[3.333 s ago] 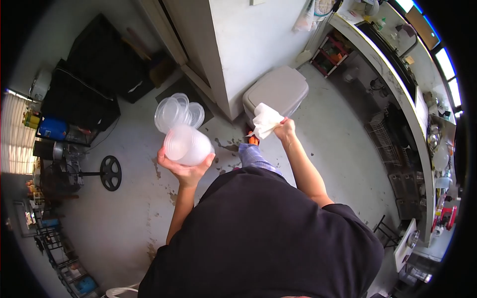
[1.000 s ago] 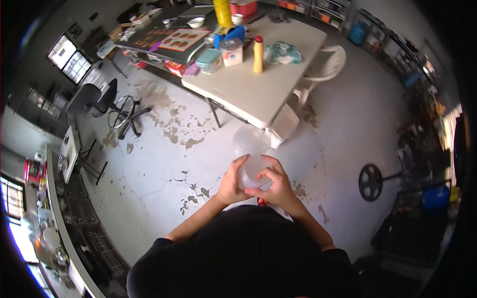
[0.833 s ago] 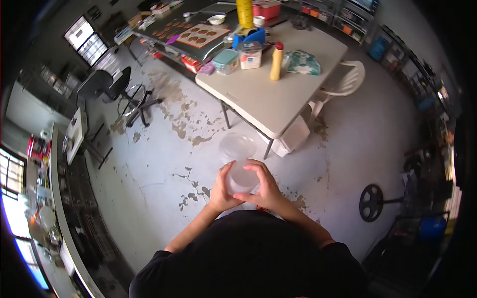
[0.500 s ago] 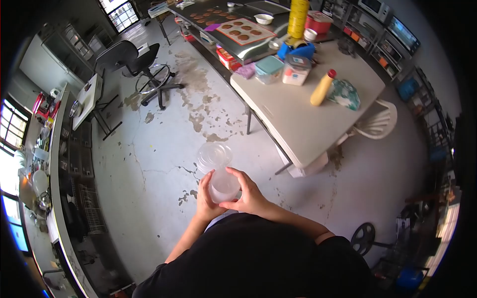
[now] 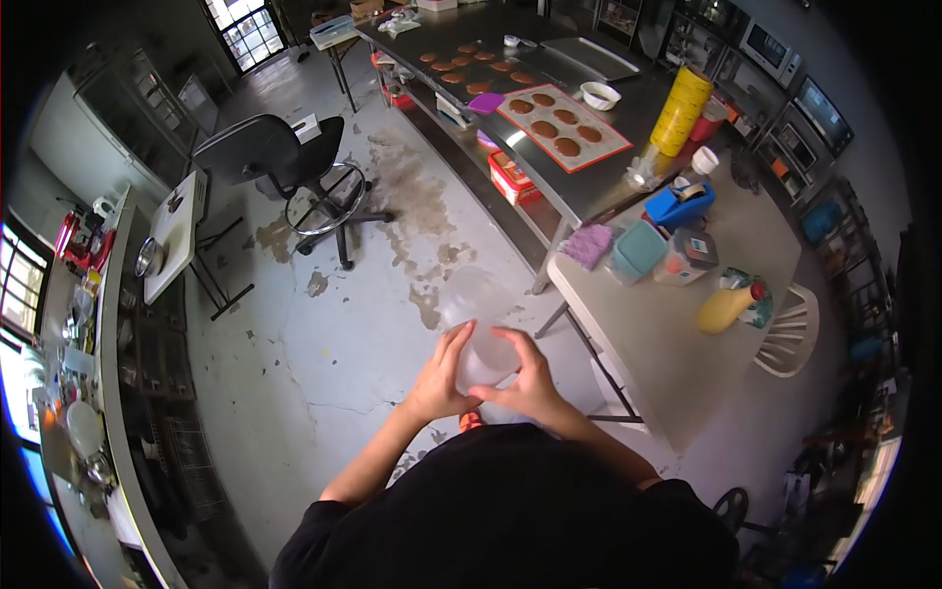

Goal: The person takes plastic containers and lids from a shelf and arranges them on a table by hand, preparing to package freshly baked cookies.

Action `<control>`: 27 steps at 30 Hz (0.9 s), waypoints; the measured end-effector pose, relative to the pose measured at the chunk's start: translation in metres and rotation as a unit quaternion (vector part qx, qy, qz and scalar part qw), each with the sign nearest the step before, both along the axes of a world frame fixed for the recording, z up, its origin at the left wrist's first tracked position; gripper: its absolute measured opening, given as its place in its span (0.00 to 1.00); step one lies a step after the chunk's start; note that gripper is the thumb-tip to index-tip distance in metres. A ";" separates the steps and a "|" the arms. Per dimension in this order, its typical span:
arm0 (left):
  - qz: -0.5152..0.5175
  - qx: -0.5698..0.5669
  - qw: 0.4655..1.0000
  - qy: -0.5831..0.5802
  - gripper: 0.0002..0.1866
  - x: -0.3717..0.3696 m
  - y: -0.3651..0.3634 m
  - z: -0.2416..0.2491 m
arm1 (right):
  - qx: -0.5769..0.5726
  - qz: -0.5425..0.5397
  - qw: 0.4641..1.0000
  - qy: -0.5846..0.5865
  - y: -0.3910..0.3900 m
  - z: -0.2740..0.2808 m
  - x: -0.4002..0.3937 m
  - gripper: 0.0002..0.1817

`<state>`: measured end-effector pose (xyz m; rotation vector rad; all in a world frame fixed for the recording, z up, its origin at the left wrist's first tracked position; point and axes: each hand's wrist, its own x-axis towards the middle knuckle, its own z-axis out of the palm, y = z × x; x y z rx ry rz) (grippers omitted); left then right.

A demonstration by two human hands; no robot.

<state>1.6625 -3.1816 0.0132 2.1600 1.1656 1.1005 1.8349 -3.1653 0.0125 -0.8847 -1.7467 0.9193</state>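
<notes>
**Head view: both hands on stacked clear containers, held at chest height over the floor**

Floor [image 5: 324, 324]: grey concrete, cracked and stained, fills the middle of the view. Long steel tabletop [image 5: 549, 69] upper centre, carrying a baking mat [image 5: 559, 120] with brown round cookies. White folding tabletop [image 5: 677, 324] at right, with a teal tub [image 5: 638, 249], a yellow squeeze bottle [image 5: 724, 307] and a blue tape dispenser [image 5: 679, 204]. Black office chair [image 5: 275, 157] stands upper left of the hands.

Clear plastic containers [image 5: 479, 329]: nested stack, translucent, round. Long axis runs away from the body, tilted up and forward; the far end is toward the steel tabletop. The far end is faint against the floor; how many pieces are stacked cannot be counted.

Left hand [image 5: 439, 378]: grip clenched around the left side of the near container, fingers spread along its wall. Right hand [image 5: 528, 378]: grip closed over the top and right side of the same container, thumb across the front. Both hands touch the stack; it rests on nothing else.

Change against 0.5 s ago: the hold is the same, but the folding tabletop now lies closer at right and the steel tabletop fills more of the upper view. 3.3 s ago the right hand held a white cloth; it is no longer in hand.
</notes>
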 end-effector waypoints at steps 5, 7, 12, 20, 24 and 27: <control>-0.049 0.005 0.997 -0.060 0.48 -0.021 0.099 -0.004 | 0.007 -0.021 0.999 -0.023 0.091 -0.005 -0.022 0.40; -0.047 -0.002 0.997 -0.060 0.45 -0.029 0.141 -0.010 | 0.000 -0.034 0.998 -0.050 0.133 -0.011 -0.029 0.41; -0.004 -0.004 0.998 -0.067 0.39 -0.069 0.252 -0.014 | -0.058 0.056 0.996 -0.042 0.261 -0.005 -0.067 0.44; 0.225 0.050 0.970 -0.072 0.41 -0.168 0.401 -0.007 | 0.035 0.253 0.966 -0.041 0.477 0.023 -0.182 0.48; 0.261 0.062 0.958 -0.099 0.44 -0.211 0.468 -0.020 | -0.037 0.321 0.944 -0.068 0.548 0.030 -0.236 0.53; 0.275 0.087 0.951 -0.110 0.49 -0.253 0.534 -0.030 | -0.014 0.293 0.955 -0.040 0.610 0.014 -0.271 0.53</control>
